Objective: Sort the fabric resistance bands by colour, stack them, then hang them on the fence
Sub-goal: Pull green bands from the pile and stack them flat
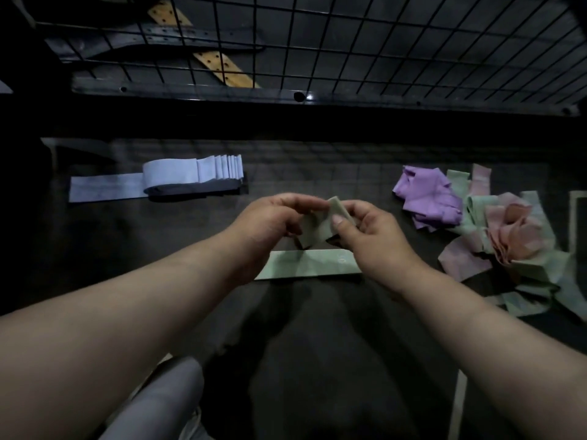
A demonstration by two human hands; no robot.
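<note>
As I watch through the head camera, a neat stack of pale blue bands (pixel 193 174) lies at the left of the dark table (pixel 127 249). At centre, the left hand (pixel 270 217) and right hand (pixel 365 236) both pinch a folded green band (pixel 320 223), held just above a flat green band (pixel 317 265) whose long axis runs left to right. To the right, nearer the right hand, sits a loose heap of purple, pink and green bands (pixel 495 236). I see no bin. The wire fence (pixel 381 42) stands beyond.
</note>
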